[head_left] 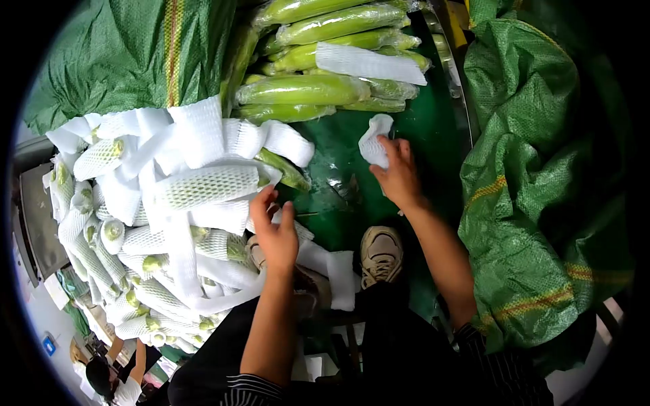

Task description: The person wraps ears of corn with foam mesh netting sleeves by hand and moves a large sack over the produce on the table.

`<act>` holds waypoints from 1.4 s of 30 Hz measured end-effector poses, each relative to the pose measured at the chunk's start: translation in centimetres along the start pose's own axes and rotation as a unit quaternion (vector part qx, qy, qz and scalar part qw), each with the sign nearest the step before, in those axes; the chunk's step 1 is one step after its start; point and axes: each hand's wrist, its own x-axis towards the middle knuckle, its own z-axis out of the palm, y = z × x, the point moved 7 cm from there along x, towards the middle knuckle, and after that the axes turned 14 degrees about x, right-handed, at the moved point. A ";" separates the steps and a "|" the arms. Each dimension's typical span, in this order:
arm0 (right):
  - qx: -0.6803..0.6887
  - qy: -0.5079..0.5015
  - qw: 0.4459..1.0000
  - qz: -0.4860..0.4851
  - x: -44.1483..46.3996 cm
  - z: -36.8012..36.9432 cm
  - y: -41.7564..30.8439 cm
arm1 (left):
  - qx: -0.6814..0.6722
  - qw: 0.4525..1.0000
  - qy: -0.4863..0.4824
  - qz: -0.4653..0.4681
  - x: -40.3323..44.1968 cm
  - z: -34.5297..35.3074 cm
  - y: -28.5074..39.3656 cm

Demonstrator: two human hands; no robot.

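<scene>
My left hand point(275, 233) is beside a green vegetable in a white foam net point(210, 188), on the right edge of a heap of netted vegetables point(145, 254). Its fingers are apart, and the fingertips are near the net's end. On the green surface point(433, 152), my right hand point(401, 172) touches a small white foam net point(374, 142) with its fingers; its grip is partly hidden. Film-wrapped green vegetables point(305, 89) lie stacked beyond, with a flat white foam net point(371, 63) on top.
Green woven sacks stand at the upper left point(128, 54) and right point(521, 203). A shoe point(381, 256) shows below, between my arms. White foam sleeves point(336, 274) lie near it. Another person point(115, 379) is at the lower left.
</scene>
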 end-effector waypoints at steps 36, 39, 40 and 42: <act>0.709 -0.235 0.649 0.146 -9.3 -1.6 -11.1 | -0.150 0.926 -0.339 0.072 -1.9 6.8 9.3; 0.682 -0.228 0.684 0.119 -9.2 -1.6 -11.6 | -0.144 0.921 -0.329 0.148 -2.0 6.4 10.1; 0.672 -0.220 0.699 0.104 -9.1 -1.9 -11.7 | -0.122 0.919 -0.318 0.199 -2.2 6.3 10.5; 0.619 -0.199 0.755 0.087 -8.8 -2.5 -11.0 | -0.137 0.927 -0.300 0.180 -2.8 6.3 9.8</act>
